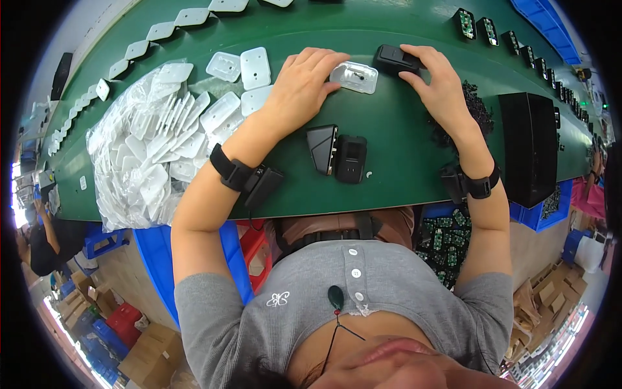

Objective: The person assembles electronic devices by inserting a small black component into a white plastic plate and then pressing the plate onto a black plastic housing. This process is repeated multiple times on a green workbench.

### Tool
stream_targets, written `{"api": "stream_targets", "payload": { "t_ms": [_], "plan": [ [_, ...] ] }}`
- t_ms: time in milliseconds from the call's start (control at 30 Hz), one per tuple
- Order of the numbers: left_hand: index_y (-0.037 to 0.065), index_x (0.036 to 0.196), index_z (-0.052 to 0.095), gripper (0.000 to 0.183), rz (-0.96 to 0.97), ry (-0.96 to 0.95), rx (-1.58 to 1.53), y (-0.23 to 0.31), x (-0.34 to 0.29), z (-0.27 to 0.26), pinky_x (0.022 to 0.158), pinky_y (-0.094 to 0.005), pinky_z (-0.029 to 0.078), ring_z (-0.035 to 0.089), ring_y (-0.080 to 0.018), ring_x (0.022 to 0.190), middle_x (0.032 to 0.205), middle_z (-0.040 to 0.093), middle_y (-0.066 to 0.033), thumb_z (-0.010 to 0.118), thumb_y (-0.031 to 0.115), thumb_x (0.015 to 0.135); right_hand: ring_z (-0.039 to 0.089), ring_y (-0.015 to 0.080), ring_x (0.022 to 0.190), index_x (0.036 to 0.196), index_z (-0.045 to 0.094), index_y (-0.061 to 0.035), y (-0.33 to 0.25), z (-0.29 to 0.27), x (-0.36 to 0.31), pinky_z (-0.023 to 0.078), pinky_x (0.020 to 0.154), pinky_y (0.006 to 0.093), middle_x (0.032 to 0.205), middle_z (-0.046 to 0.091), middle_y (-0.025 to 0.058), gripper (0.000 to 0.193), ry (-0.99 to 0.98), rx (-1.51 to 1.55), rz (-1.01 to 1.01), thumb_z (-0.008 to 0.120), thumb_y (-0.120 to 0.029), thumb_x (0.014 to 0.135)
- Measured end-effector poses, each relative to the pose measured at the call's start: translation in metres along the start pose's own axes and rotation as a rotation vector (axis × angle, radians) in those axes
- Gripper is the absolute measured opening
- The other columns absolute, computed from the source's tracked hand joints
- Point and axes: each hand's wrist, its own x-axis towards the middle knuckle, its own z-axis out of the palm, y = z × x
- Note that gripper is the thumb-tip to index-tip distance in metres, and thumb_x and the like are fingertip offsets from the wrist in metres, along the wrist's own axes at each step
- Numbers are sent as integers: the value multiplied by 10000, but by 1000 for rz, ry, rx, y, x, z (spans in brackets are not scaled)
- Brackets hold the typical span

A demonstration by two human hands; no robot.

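Note:
Between finger and thumb, my left hand [302, 85] grips one end of a small translucent white plastic tray [364, 78], with a small dark part visible in it. Just right of it, my right hand [443, 88] pinches a black plastic housing [392, 59] between thumb and fingers. Two more pieces rest on the green table [291, 194] nearer to me: a tilted black casing [321, 149] and, beside it, a black housing with a rectangular recess [351, 159]. Several white trays [255, 68] lie left of my left hand.
A plastic bag of white trays [139, 152] covers the left side. Small black parts [478, 110] are heaped near my right forearm, beside a tall black box [528, 149]. Circuit boards in housings [489, 32] line the far right; a bin of green boards [447, 240] sits below the table.

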Motion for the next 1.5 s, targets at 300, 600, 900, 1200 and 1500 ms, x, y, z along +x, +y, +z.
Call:
{"api": "stream_targets", "payload": {
  "t_ms": [300, 600, 900, 1200, 1500],
  "plan": [
    [96, 1339, 531, 538, -14, 17, -189, -9, -11, -5, 1006, -386, 417, 537, -273, 1217, 1351, 561, -85, 504, -67, 827, 582, 287, 1007, 1198, 607, -71, -60, 11, 12, 490, 861, 367, 1099, 627, 94, 427, -23, -20, -224, 721, -105, 788],
    [96, 1373, 507, 593, 18, -42, 95, -6, -14, 1, 1020, -364, 412, 496, -212, 1291, 1403, 526, -40, 477, -75, 806, 584, 281, 987, 1233, 601, -78, -56, 36, 2, 499, 826, 368, 1112, 615, 86, 472, 6, -87, -181, 722, -92, 776],
    [53, 1334, 525, 521, 73, -64, 249, 1, -15, -1, 975, -354, 437, 531, -225, 1233, 1324, 571, -87, 611, 130, 826, 594, 271, 964, 1218, 625, -87, -47, 28, 9, 504, 821, 351, 1087, 618, 91, 462, -76, -66, -228, 731, -83, 768],
    [35, 960, 679, 310, -191, 87, 27, -7, 18, 7, 797, -393, 474, 594, -309, 933, 934, 626, -139, 674, 323, 844, 540, 129, 1062, 1329, 534, -60, -32, 14, 39, 415, 951, 271, 1178, 590, 41, 428, -200, 913, 231, 647, -165, 930],
    [45, 960, 654, 268, -193, 203, 161, -26, 3, -37, 773, -411, 480, 586, -319, 885, 889, 607, -119, 701, 275, 831, 600, 145, 977, 1203, 521, -14, 6, 19, 104, 488, 854, 277, 1069, 632, 73, 353, -4, 936, 183, 660, -53, 881]
  ]
}}
